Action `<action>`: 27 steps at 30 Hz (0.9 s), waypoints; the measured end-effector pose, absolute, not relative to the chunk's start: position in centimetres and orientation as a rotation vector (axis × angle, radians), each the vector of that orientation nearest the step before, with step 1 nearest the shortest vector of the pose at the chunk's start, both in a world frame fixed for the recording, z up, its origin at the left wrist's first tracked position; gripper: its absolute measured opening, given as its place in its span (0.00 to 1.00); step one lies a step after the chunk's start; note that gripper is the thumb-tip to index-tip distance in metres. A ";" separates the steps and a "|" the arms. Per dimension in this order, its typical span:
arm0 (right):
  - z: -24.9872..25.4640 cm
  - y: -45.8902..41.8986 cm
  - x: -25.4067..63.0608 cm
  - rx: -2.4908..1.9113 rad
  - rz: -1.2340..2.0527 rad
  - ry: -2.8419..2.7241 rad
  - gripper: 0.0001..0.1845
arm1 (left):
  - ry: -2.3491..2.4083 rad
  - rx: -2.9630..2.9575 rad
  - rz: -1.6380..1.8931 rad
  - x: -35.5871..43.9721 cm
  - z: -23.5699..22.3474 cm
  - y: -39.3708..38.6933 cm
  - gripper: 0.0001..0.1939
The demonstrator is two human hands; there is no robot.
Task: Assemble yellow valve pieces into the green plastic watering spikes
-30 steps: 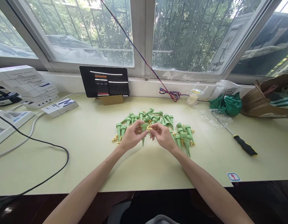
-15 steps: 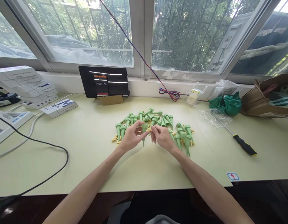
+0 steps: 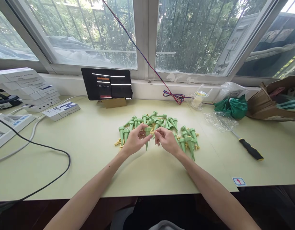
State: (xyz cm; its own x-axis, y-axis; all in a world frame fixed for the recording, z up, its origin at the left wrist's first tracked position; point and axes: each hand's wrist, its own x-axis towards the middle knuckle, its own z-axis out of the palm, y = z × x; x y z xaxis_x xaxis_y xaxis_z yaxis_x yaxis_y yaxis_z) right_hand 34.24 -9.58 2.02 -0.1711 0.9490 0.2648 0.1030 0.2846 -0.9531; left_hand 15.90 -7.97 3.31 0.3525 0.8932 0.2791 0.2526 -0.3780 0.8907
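My left hand (image 3: 135, 140) is closed on a green plastic watering spike (image 3: 147, 131), wide cap up and point down, above the table. Beside it, the fingertips of my right hand (image 3: 165, 138) pinch a small yellow valve piece (image 3: 152, 133) close to the spike's side; whether the two touch, I cannot tell. Behind my hands lies a pile of similar green spikes (image 3: 158, 122). More green spikes (image 3: 189, 142) lie to the right of my right hand, with small yellow pieces (image 3: 118, 142) scattered around the pile's edges.
A tablet (image 3: 106, 84) showing a timer leans by the window. White boxes (image 3: 25, 86) and a black cable (image 3: 49, 147) are at left. On the right are a screwdriver (image 3: 250, 149), a green plastic bag (image 3: 232, 106) and a cardboard box (image 3: 261, 103). A numbered label (image 3: 239, 181) marks the front edge.
Almost nothing differs. Both hands stay in nearly the same place, with the spike in the left and the yellow piece in the right.
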 end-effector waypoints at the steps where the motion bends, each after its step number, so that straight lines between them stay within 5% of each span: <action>1: 2.0 -9.6 34.3 -1.024 1.039 -1.552 0.20 | 1.007 1.835 1.034 15.9 3.3 -8.0 0.18; 20: 2.1 -9.6 34.1 -0.931 1.088 -1.505 0.17 | 0.998 1.854 1.045 16.0 3.3 -8.0 0.16; 27: 1.9 -9.6 34.1 -1.036 1.038 -1.574 0.25 | 1.012 1.918 1.044 16.1 3.3 -8.1 0.17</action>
